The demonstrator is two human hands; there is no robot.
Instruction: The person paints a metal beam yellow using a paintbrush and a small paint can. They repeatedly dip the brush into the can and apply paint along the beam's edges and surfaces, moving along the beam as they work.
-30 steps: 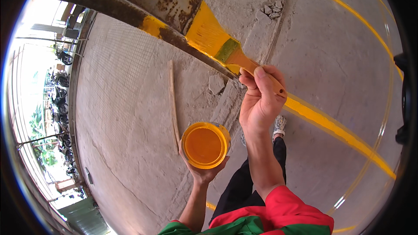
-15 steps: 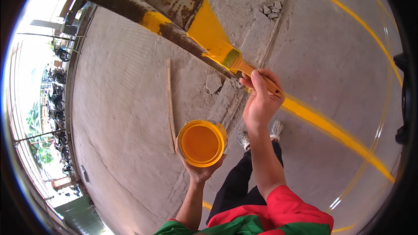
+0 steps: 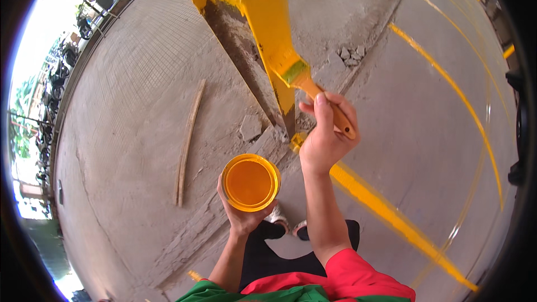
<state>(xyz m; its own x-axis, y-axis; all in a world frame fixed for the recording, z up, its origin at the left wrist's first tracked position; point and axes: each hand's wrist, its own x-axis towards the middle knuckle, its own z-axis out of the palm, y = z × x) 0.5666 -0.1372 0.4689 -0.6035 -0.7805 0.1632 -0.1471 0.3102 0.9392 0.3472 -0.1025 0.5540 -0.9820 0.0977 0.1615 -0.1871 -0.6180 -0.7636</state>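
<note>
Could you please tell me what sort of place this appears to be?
It is probably a parking area or industrial yard, though I can't be certain which. The signs are the wide concrete floor with painted yellow lines, the partly painted metal column, and what look like motorbikes along the left edge.

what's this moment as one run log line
left hand: holds paint can | right hand: grips brush | brush: against partly yellow post | floor: plank, rubble

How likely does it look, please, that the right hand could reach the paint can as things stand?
Probably yes: the right hand holds the brush, but the paint can is close by in the left hand, open side up, and nothing visible lies between them.
</note>
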